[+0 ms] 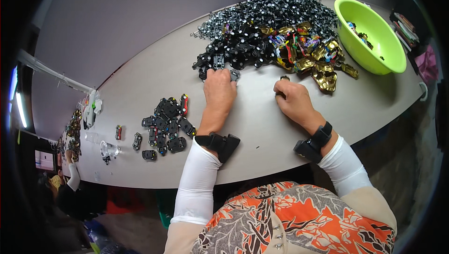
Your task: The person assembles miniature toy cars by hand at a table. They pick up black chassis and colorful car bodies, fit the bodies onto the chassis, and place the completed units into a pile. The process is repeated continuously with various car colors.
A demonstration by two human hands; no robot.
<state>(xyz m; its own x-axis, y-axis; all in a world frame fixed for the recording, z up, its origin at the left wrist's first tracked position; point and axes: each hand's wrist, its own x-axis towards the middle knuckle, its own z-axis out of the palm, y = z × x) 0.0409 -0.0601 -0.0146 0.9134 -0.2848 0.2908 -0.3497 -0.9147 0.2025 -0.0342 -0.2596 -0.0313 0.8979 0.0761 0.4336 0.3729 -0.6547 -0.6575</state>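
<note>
My left hand [220,90] is at the near edge of a heap of black toy car chassis [241,46], its fingers bent down and closed. Their tips are hidden. Touching or right beside them lies a grey chassis [235,74], and another grey chassis [219,61] sits just beyond. My right hand [297,100] is curled above the table, with the end of a small dark-gold piece [284,78], apparently a toy car body, showing past its fingers. Shiny gold car bodies [325,78] are heaped beyond it on the right.
Small wheel-and-axle parts [285,8] form a wide pile at the back. A lime-green basin [393,53] holds a few pieces at the right. Assembled toy cars [161,125] cluster left of my arm, near a clear cup [110,149]. Another person's arm [74,177] is at the far left.
</note>
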